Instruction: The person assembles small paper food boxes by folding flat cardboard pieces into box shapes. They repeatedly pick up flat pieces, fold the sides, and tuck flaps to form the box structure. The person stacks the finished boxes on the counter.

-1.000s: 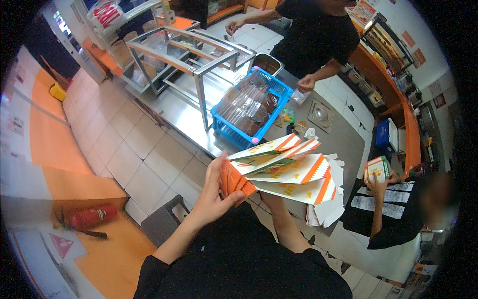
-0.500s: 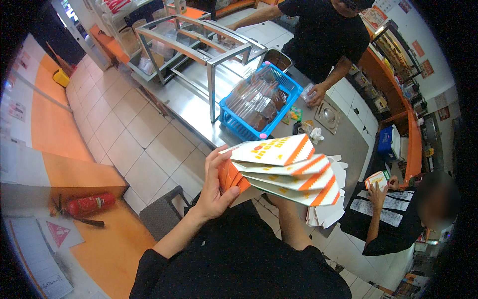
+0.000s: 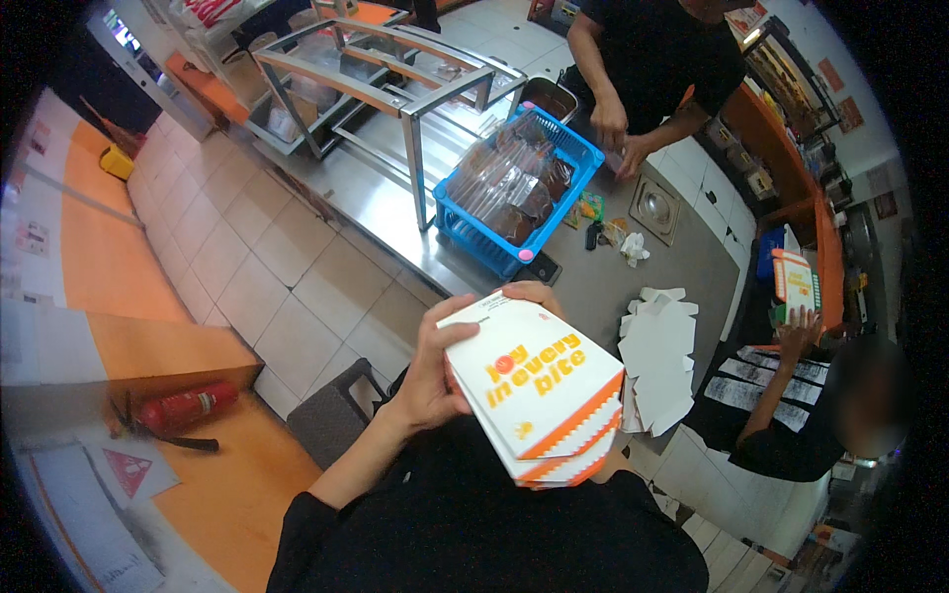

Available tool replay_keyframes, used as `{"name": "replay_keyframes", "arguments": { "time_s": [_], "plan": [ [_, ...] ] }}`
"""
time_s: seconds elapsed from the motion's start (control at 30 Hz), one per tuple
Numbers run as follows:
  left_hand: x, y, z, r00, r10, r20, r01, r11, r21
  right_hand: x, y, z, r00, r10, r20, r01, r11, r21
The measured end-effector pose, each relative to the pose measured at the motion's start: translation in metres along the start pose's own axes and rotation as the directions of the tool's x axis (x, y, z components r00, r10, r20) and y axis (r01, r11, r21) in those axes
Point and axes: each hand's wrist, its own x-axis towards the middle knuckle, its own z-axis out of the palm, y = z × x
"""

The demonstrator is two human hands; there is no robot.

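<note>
In front of my chest I hold a stack of flat white paper cartons with orange zigzag edges and yellow-orange print. My left hand grips its left edge, thumb bent round the side. At the far edge the fingers of my right hand curl over the top; the rest of that hand is hidden behind the cartons. Just right of the stack, a pile of flat white carton blanks lies on the metal table.
Beyond my hands stand a blue basket of wrapped brown items and a steel rack. A phone and crumpled tissue lie nearby. One co-worker stands across the table; another, at right, holds a carton. A grey stool is left.
The cartons, fanned and tilted sideways before, are now squared together with their printed face up. My right hand has come to the far edge. The right co-worker has lifted a carton away.
</note>
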Motion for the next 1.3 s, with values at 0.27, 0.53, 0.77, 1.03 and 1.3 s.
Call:
{"name": "replay_keyframes", "arguments": {
  "time_s": [0.27,0.53,0.77,1.03,1.3],
  "plan": [
    [-0.013,-0.036,-0.005,0.935,-0.317,-0.159,0.233,0.887,-0.399,0.015,0.008,0.001,0.976,-0.136,0.171,0.172,0.96,-0.222],
    [-0.069,-0.082,-0.034,0.82,-0.565,0.091,0.36,0.386,-0.849,0.005,-0.006,-0.001,0.959,-0.041,0.281,0.067,0.994,-0.084],
    [-0.083,-0.088,-0.027,0.798,-0.602,-0.04,0.266,0.411,-0.872,-0.002,-0.018,0.0,0.995,-0.038,0.094,0.046,0.996,-0.077],
    [-0.027,-0.018,0.0,0.904,-0.139,-0.404,-0.018,0.932,-0.362,-0.027,0.015,0.007,0.99,0.138,0.009,-0.137,0.989,-0.062],
    [-0.03,-0.013,-0.005,0.94,0.02,-0.341,-0.019,1.0,0.007,-0.035,0.039,-0.003,0.969,0.249,-0.004,-0.249,0.968,0.03]
  ]
}}
